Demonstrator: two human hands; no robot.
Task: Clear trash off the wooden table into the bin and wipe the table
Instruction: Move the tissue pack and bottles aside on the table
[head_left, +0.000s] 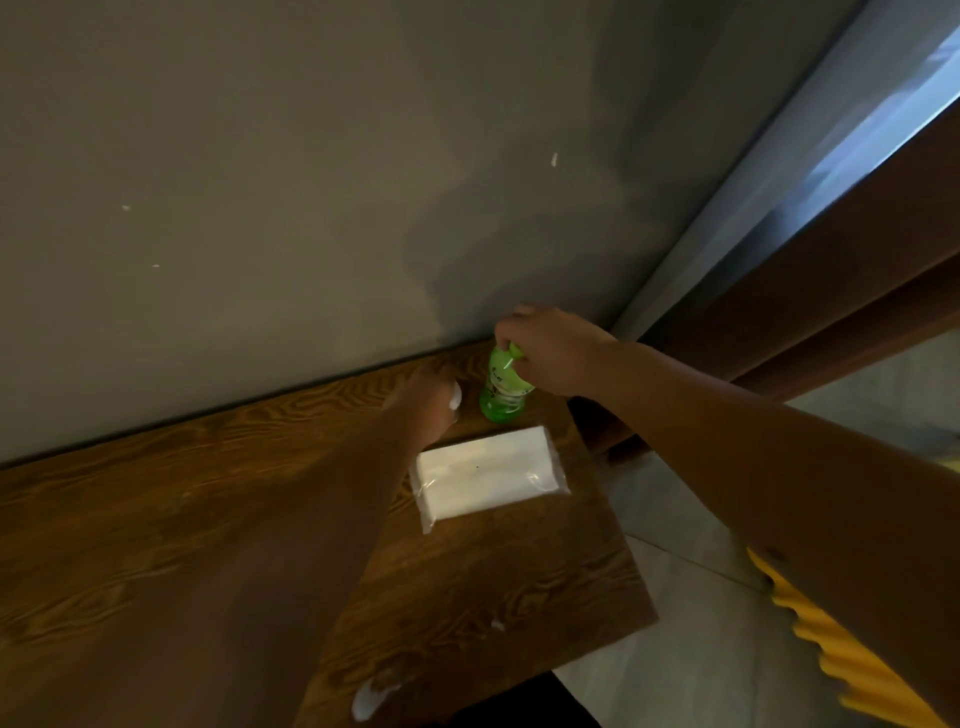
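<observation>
A green plastic bottle (501, 397) stands at the far right corner of the wooden table (156, 519), close to the wall. My right hand (550, 353) grips the bottle's top from above. My left hand (428, 402), blurred, is just left of the bottle and is closed on a small white wad of tissue (455, 400). A white tissue pack in clear wrap (488, 475) lies flat on the table in front of the bottle. A crumpled white scrap (369, 699) lies near the table's front edge, and a tiny white bit (497, 625) lies near the right edge.
A grey wall (260, 182) rises right behind the table. Beyond the table's right edge are a pale floor (675, 597), a dark wooden door frame (831, 291) and a light curtain (779, 156). No bin is in view.
</observation>
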